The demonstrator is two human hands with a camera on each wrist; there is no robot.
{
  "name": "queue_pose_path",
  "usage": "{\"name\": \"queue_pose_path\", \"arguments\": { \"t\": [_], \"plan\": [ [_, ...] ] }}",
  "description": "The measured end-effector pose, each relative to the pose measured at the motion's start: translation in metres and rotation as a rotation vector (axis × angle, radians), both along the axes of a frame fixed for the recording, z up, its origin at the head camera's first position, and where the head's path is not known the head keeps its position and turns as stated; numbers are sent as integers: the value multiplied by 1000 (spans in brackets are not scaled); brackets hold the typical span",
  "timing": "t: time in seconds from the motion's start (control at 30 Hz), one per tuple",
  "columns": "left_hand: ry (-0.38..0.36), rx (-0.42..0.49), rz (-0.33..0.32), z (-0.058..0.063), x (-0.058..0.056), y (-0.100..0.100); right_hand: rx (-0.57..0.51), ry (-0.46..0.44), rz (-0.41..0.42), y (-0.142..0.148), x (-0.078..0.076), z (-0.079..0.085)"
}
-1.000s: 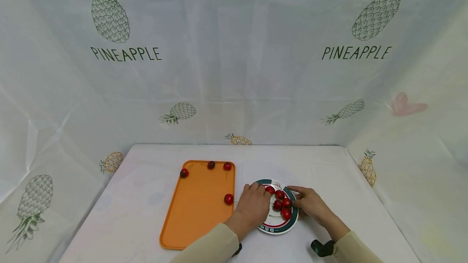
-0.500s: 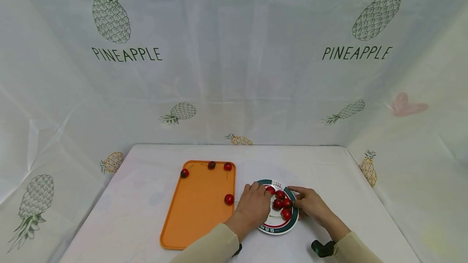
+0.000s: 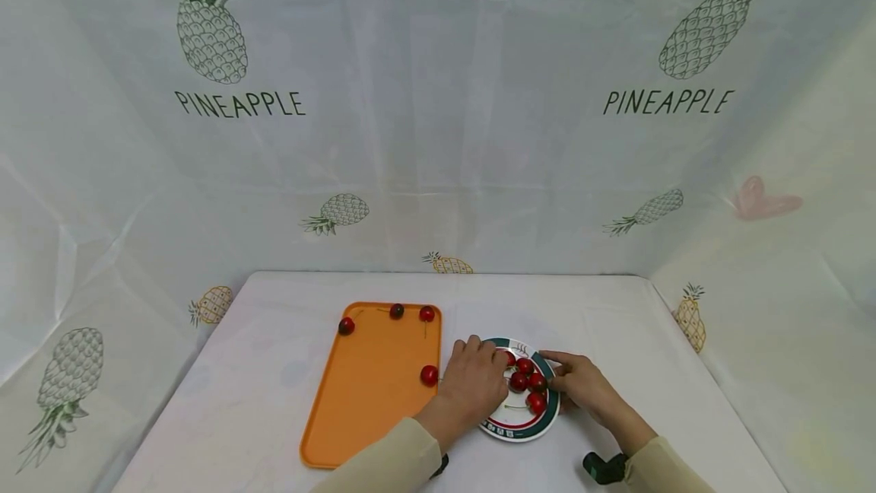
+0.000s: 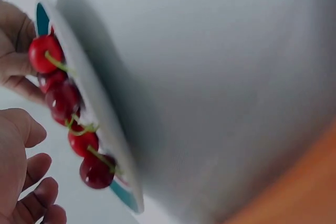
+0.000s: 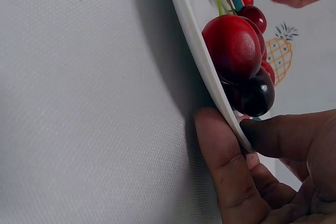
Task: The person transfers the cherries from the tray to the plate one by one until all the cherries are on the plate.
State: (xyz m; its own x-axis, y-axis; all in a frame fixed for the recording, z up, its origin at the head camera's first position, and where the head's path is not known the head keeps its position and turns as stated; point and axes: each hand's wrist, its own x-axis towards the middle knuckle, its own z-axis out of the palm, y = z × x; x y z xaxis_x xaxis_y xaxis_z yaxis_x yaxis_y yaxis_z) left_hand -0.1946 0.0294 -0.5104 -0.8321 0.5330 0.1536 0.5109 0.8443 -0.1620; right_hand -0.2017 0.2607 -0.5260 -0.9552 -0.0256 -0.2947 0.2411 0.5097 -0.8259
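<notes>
A round white plate (image 3: 518, 434) with a dark green and red patterned rim holds several red cherries (image 3: 536, 403), some with green stems. My right hand (image 3: 585, 383) pinches the plate's right edge; in the right wrist view the thumb and a finger (image 5: 223, 166) lie on either side of the rim (image 5: 197, 45). Over the plate's left side hovers my left hand (image 3: 472, 383), covering part of it in the head view. From the left wrist, its loosely bent fingers (image 4: 39, 198) stand apart from the cherries (image 4: 97, 170) with nothing between them.
Left of the plate lies an orange rectangular tray (image 3: 369, 394). Three cherries (image 3: 397, 311) sit along its far end, and another cherry (image 3: 429, 376) lies by its right edge. A white cloth (image 3: 226, 409) covers the table, and a pineapple-print curtain (image 3: 438, 135) hangs behind.
My left hand has risen slightly off the cherries. My right hand stays at the plate's edge, and the plate and tray keep their places.
</notes>
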Motion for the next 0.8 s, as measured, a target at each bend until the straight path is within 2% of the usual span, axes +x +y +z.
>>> {"name": "queue_pose_path", "arguments": {
  "t": [0.2,0.4,0.63,0.8],
  "plan": [
    [38,13,17,14,-7,-19,16,1,-1,0,0,0],
    [84,67,49,26,-16,-63,13,7,4,-1,0,-1],
    [50,178,137,23,-22,-120,1,4,9,-1,0,0],
    [30,202,119,18,-17,-133,4,3,7,0,1,1]
  ]
}}
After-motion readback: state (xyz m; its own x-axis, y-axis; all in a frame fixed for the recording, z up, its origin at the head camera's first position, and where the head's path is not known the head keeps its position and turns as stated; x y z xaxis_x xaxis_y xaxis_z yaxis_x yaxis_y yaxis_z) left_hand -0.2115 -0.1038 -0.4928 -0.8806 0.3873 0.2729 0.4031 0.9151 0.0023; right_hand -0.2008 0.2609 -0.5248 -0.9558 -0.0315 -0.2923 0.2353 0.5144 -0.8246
